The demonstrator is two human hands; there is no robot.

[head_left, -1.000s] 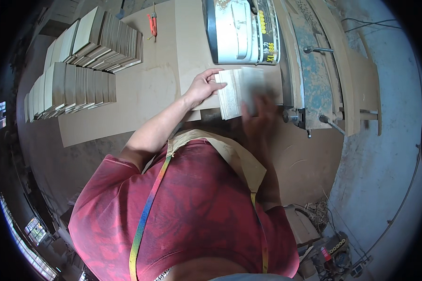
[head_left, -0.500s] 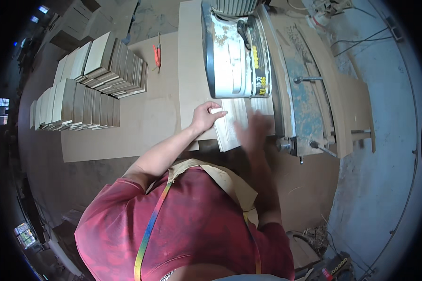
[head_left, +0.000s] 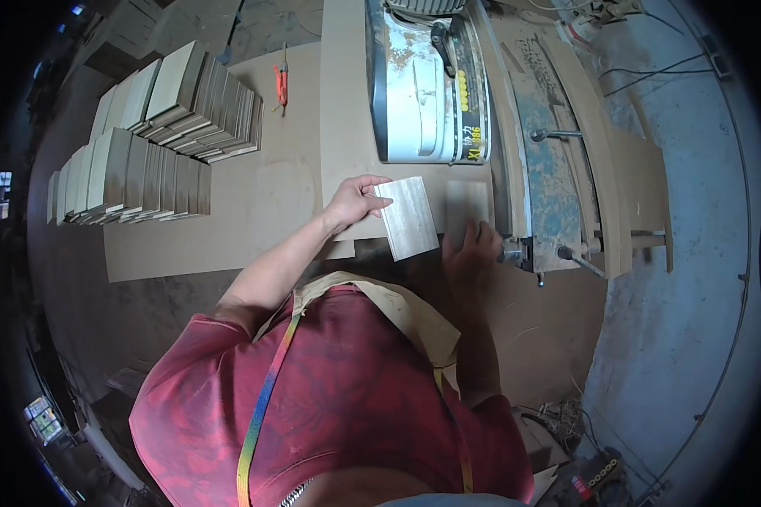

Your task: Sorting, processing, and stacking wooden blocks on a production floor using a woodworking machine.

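Note:
My left hand (head_left: 360, 203) grips a pale wooden board (head_left: 409, 218) by its left edge, thumb on top. Lines along that edge suggest more than one board, but I cannot tell. A second flat wooden board (head_left: 467, 201), blurred, lies to the right, just in front of the white machine (head_left: 423, 106). At its near edge is my right hand (head_left: 473, 245), fingers curled against it; the underside of the grip is hidden.
Two rows of stacked wooden boards (head_left: 199, 106) stand at the left of the brown worktop (head_left: 287, 182). A red-handled tool (head_left: 281, 84) lies beyond them. Right of the machine are a blue worn metal plate (head_left: 550, 169) and a projecting lever (head_left: 579, 260).
My left hand has drawn its board slightly left, apart from the wood before the machine. My right hand has come down toward me, onto the second board's near edge.

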